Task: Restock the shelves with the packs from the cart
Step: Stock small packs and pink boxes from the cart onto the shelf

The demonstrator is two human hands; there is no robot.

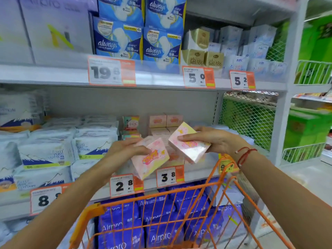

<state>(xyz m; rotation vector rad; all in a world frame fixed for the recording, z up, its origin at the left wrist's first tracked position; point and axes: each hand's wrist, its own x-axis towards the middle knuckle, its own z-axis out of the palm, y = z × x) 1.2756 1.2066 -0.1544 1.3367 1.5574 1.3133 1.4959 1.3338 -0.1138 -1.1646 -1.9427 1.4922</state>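
Note:
My left hand (124, 150) grips a pink and yellow pack (152, 159) in front of the middle shelf (195, 177). My right hand (213, 140) holds a second pink pack (188, 142), tilted, just to the right of the first. Both packs hover above the shelf's front edge, near the 3.8 price tag (169, 176). Behind them on the shelf stand more pink packs (165, 121). The orange wire cart (161, 223) is below my arms; its contents are out of view.
White cotton packs (53, 153) fill the middle shelf's left part. Blue Always packs (136, 33) and small beige and white boxes (203, 56) stand on the upper shelf. Purple Airpro packs (152, 221) fill the lower shelf behind the cart. A mesh side panel (249, 121) closes the right.

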